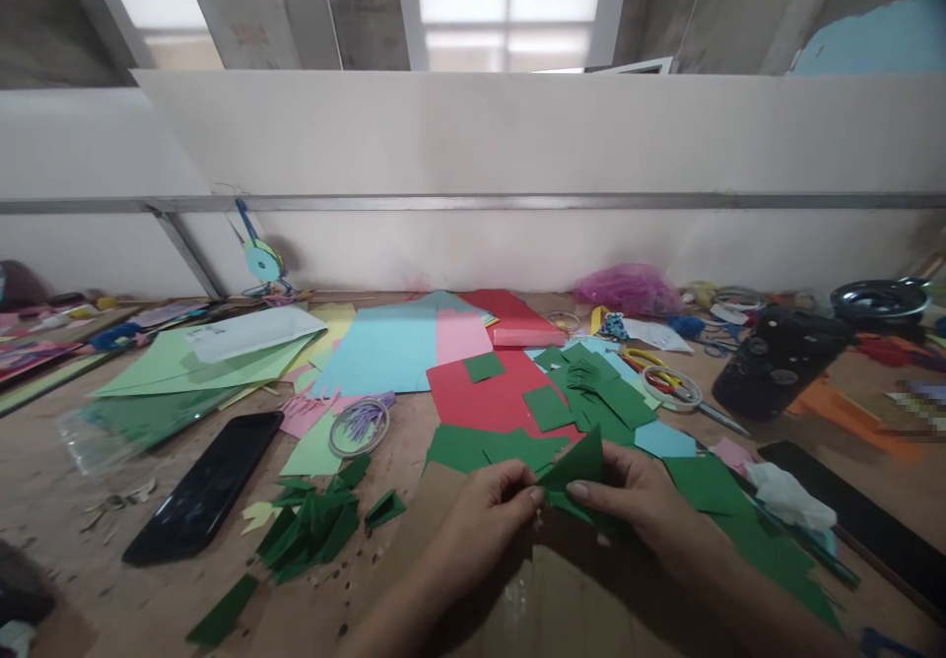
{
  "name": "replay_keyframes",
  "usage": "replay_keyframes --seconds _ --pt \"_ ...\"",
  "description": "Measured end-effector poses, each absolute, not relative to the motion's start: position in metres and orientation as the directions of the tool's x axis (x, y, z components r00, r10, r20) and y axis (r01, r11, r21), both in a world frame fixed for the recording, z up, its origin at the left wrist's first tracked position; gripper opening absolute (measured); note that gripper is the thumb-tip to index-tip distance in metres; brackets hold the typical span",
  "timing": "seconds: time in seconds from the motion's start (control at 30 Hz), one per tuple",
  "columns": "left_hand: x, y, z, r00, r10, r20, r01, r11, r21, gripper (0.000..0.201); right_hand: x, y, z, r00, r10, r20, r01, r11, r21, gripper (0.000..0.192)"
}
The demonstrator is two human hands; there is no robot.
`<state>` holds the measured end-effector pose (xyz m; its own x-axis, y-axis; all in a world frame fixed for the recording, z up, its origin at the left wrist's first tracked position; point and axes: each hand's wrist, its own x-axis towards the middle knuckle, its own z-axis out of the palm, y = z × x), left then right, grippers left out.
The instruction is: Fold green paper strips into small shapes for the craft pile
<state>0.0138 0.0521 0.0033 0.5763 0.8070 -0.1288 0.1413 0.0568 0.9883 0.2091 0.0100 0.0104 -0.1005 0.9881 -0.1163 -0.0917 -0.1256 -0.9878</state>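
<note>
A folded piece of green paper [580,469] is held between both hands above the near middle of the table. My left hand [492,505] pinches its left corner between thumb and fingers. On the other side, my right hand [628,486] grips it with the thumb pressed on the front; the fingers behind are partly hidden. Several cut green squares [591,392] lie in a loose stack beyond the hands. To the left of my left hand sits a pile of folded green paper pieces [314,530].
A black phone [203,486] lies at left, near a tape roll [360,427]. Red paper [465,392] and light blue paper [384,348] spread across the middle. At right stand a dark cup [776,362], another tape roll [671,388] and scissors [720,417]. A white panel [473,136] closes the back.
</note>
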Motion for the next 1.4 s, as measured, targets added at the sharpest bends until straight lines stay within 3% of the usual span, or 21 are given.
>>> replay_keyframes --seconds 0.2,0.4,0.63,1.07,1.4 --pt "0.015 0.049 0.003 0.590 0.788 -0.178 0.165 0.098 0.981 0.016 0.213 0.010 -0.001 0.034 0.993 -0.111 -0.068 -0.109 -0.992 0.009" --pt "0.014 0.051 0.002 0.590 0.780 -0.209 0.126 0.167 0.978 0.021 0.220 0.013 -0.006 0.049 0.986 -0.156 -0.249 -0.140 -0.958 0.008" --pt "0.015 0.051 0.002 0.637 0.742 -0.210 0.065 0.220 0.973 0.044 0.213 0.010 -0.002 0.033 0.993 -0.114 -0.124 -0.109 -0.986 0.008" --pt "0.016 0.048 -0.001 0.656 0.721 -0.225 0.046 0.259 0.965 0.041 0.211 0.005 0.003 -0.009 0.989 -0.148 -0.094 -0.149 -0.984 0.015" --pt "0.016 0.047 0.000 0.643 0.739 -0.201 0.108 0.173 0.979 0.041 0.208 0.007 0.011 -0.061 0.998 0.001 0.058 0.005 -0.998 0.017"
